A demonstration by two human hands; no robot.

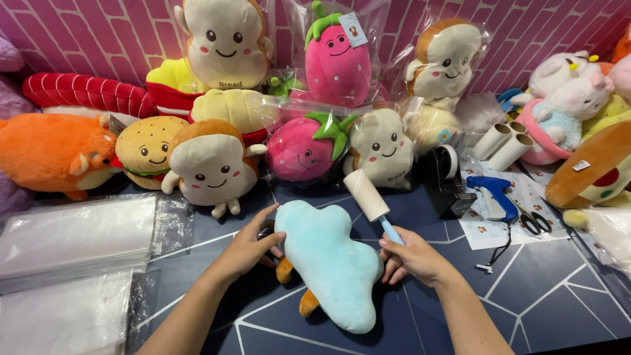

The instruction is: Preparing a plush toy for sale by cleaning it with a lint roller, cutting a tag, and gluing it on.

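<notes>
- Cloud plush (328,263), pale blue, lies flat on the dark table (539,289) right in front of the person, with two small orange feet (296,286) poking out at its 8 o'clock edge.
- Left hand (246,246) rests on the plush's 10 o'clock side, fingers spread and pressing the fabric, not pinching anything.
- Right hand (411,258) is closed around the blue handle of a lint roller (368,196), roll end up toward 11 o'clock, just off the plush's upper edge.
- Looks light and squishy, so it'd probably slide or bunch if you don't pin it. The fuzzy surface should grip fine, nothing fragile about it.
- Best hold, I'd say, is a flat palm on a lobe or grabbing the edge.
- Bagged toast plushies (213,164) and strawberry plushies (305,148) sit at 12 o'clock, a stack of clear bags (72,240) at 9 o'clock.
</notes>
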